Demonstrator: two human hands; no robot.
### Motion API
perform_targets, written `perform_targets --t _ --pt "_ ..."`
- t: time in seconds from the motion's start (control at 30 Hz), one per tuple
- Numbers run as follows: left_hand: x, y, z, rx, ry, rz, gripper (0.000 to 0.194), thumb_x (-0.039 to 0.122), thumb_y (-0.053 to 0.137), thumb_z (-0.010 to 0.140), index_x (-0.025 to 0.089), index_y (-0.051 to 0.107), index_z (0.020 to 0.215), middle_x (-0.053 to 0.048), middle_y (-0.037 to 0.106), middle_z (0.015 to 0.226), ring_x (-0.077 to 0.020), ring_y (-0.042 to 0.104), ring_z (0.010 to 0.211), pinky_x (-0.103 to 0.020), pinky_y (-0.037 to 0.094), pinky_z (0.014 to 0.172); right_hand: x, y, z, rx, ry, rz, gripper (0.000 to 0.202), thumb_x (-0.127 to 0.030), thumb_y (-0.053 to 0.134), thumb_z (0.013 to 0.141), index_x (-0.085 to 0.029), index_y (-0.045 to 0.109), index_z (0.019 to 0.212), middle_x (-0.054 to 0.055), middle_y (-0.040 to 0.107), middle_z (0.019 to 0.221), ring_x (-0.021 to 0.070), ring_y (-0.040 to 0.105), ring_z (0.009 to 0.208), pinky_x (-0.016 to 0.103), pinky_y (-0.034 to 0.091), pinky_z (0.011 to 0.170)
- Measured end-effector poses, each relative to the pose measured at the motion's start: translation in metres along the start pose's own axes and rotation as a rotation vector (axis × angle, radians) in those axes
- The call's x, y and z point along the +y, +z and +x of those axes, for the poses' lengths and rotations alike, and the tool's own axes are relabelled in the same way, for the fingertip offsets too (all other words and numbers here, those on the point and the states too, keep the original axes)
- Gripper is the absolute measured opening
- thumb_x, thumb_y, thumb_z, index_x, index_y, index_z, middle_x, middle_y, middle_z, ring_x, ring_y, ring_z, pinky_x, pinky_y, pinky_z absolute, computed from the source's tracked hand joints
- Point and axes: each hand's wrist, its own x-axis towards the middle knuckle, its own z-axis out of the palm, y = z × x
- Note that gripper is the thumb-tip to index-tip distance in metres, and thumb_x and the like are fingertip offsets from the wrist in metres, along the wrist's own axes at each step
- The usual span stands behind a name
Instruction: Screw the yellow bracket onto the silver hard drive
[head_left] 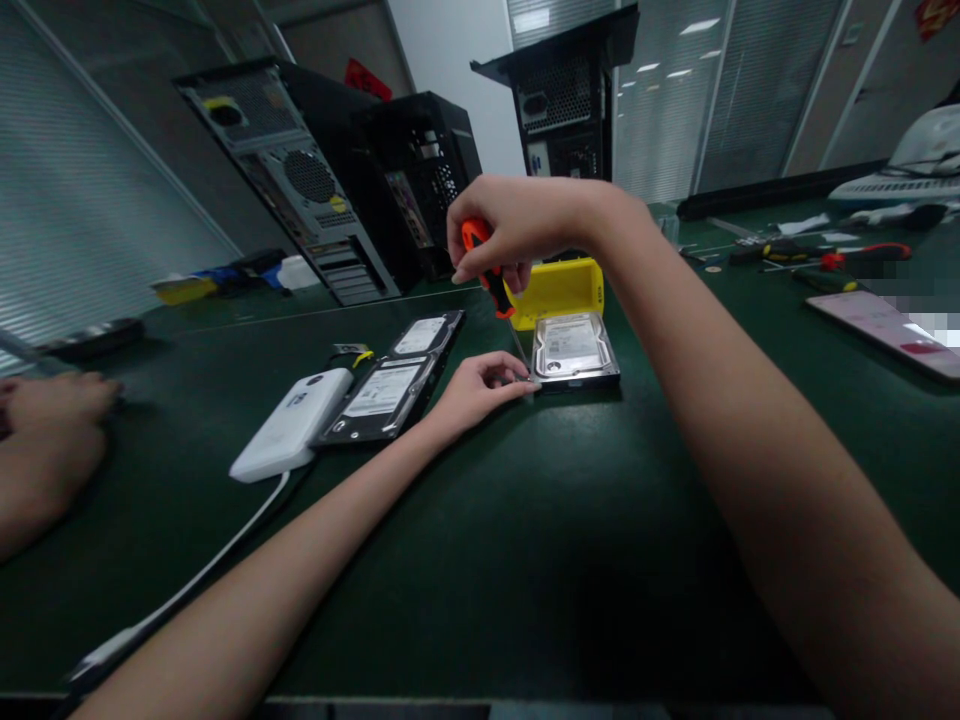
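An orange-and-black screwdriver (495,285) is gripped from above by my right hand (487,225). Its thin shaft slants down to the front left corner of a silver hard drive (574,345), which lies label up on the green table. My left hand (487,385) has its fingers curled and its thumb and index finger closed at that same corner, beside the screwdriver tip. Exactly what the tip touches is too small to make out. Directly behind the drive is an open yellow case (562,285).
Two more hard drives (394,375) lie left, beside a white box (292,420) with a cable. Computer towers (300,170) stand at the back. Pliers (780,252) and a phone (885,325) lie right. Another person's hands (56,430) rest at the far left.
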Motion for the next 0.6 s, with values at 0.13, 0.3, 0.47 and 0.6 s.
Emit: perform_targets --t 0.13,0.3,0.47,0.6 --pt "0.0021 0.0004 0.0001 -0.010 0.000 0.010 0.029 0.039 0.069 0.073 0.014 0.064 0.084 -0.004 0.063 0.080 -0.0103 0.050 0.063 -0.023 0.039 0.058 -0.0029 0.0012 -0.0003 0.025 -0.072 -0.058 0.022 -0.032 0.061 0.081 -0.015 0.061 0.096 0.002 0.068 0.084 0.0066 0.066 0.061 0.008 0.047 0.049" --pt "0.0039 0.0006 0.0001 -0.008 -0.014 0.006 0.030 0.041 0.069 0.072 0.013 0.063 0.081 -0.005 0.065 0.086 -0.0100 0.051 0.063 -0.023 0.039 0.058 -0.0039 0.0045 0.0014 0.012 -0.057 -0.046 0.019 -0.030 0.062 0.081 -0.016 0.061 0.092 0.003 0.067 0.081 0.0076 0.065 0.059 0.010 0.048 0.048" --pt "0.0026 0.0001 0.0004 0.002 -0.013 0.009 0.031 0.041 0.071 0.071 0.013 0.062 0.081 -0.007 0.065 0.089 -0.0107 0.052 0.065 -0.023 0.039 0.058 -0.0046 0.0063 0.0019 -0.018 -0.054 -0.054 0.020 -0.031 0.061 0.081 -0.015 0.061 0.094 0.005 0.066 0.082 0.0099 0.064 0.061 0.014 0.051 0.051" --pt "-0.0010 0.0007 0.0010 0.005 -0.016 0.017 0.032 0.041 0.071 0.071 0.014 0.063 0.084 -0.005 0.062 0.082 -0.0108 0.051 0.064 -0.023 0.038 0.057 -0.0061 0.0058 0.0002 -0.005 -0.037 -0.074 0.019 -0.029 0.059 0.083 -0.014 0.060 0.095 0.006 0.067 0.083 0.0118 0.065 0.062 0.017 0.052 0.051"
